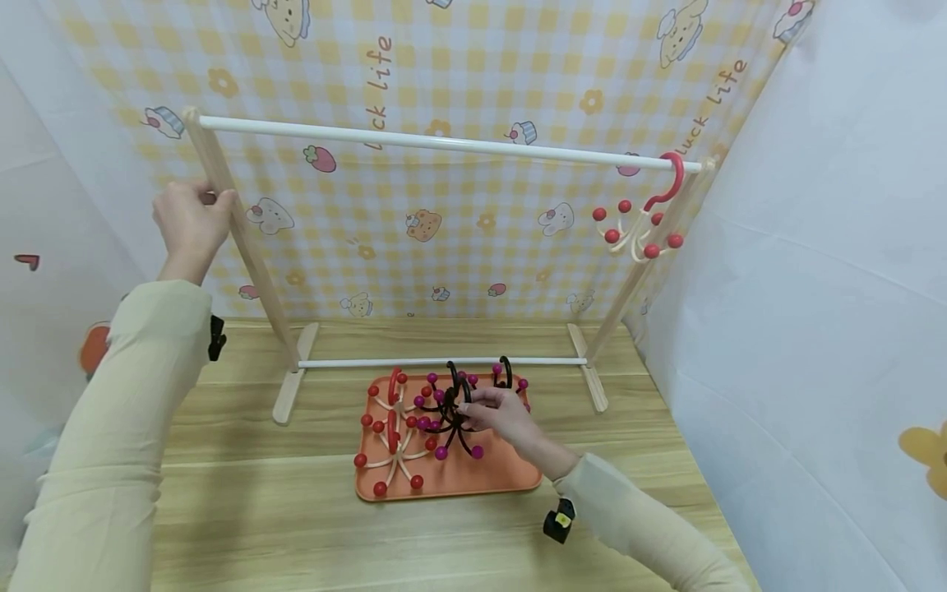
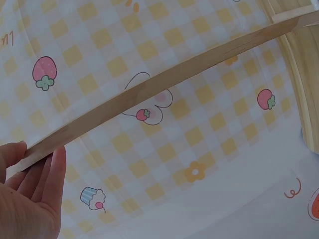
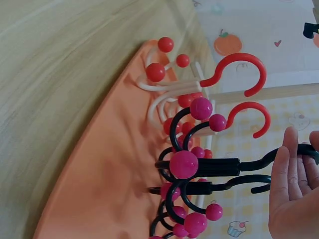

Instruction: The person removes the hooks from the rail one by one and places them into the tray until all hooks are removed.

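Observation:
My left hand (image 1: 191,218) grips the left wooden post (image 1: 255,255) of a small clothes rack below its top end; in the left wrist view thumb and fingers (image 2: 56,179) lie on either side of the post. Over the orange tray (image 1: 491,477), my right hand (image 1: 506,418) holds the hook of a black multi-arm hanger (image 3: 219,167) tipped with magenta balls. Another black hanger (image 3: 199,188) stands close beside it. Two cream hangers (image 1: 398,460) with red hooks and red balls rest on the tray's left part. A similar red-hooked hanger (image 1: 669,189) hangs at the rail's right end.
A white rail (image 1: 444,143) spans the rack's top, and a thin white bar (image 1: 444,362) joins its wooden feet (image 1: 588,370) behind the tray. A further black hanger (image 1: 506,372) is at the tray's back right. Patterned cloth (image 1: 451,247) stands behind the rack.

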`<state>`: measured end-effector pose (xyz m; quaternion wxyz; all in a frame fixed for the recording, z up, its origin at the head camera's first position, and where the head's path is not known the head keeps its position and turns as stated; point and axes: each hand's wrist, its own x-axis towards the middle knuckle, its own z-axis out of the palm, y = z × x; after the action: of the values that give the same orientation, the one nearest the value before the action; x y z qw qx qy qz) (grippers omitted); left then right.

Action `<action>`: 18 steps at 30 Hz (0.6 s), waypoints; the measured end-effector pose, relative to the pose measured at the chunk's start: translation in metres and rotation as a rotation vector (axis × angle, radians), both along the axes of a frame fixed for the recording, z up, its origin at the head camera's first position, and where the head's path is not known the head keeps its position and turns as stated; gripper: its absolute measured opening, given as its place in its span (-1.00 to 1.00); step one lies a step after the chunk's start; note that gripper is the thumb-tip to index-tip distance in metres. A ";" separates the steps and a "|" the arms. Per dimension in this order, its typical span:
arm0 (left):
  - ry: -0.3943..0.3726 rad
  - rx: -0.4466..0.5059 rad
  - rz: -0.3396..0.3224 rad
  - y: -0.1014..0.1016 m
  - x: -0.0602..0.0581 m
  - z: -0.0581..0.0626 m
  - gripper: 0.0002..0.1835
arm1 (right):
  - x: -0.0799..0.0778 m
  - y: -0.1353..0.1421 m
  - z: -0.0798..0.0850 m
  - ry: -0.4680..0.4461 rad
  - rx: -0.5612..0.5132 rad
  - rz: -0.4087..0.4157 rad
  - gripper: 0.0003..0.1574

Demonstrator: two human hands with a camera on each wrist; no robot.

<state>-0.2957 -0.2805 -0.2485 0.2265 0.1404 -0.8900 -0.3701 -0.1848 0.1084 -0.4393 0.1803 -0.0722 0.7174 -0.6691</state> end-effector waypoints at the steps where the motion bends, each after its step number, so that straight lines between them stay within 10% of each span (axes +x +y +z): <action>1: -0.002 0.000 0.000 0.000 0.000 0.000 -0.56 | 0.000 0.000 -0.002 -0.002 0.002 0.002 -0.68; 18: 0.036 -0.009 -0.005 0.000 0.000 -0.002 -0.58 | 0.016 -0.004 -0.022 -0.005 0.132 0.032 -0.67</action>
<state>-0.2957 -0.2807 -0.2502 0.2423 0.1305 -0.8877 -0.3692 -0.1691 0.1047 -0.4611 0.1970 -0.0700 0.7584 -0.6174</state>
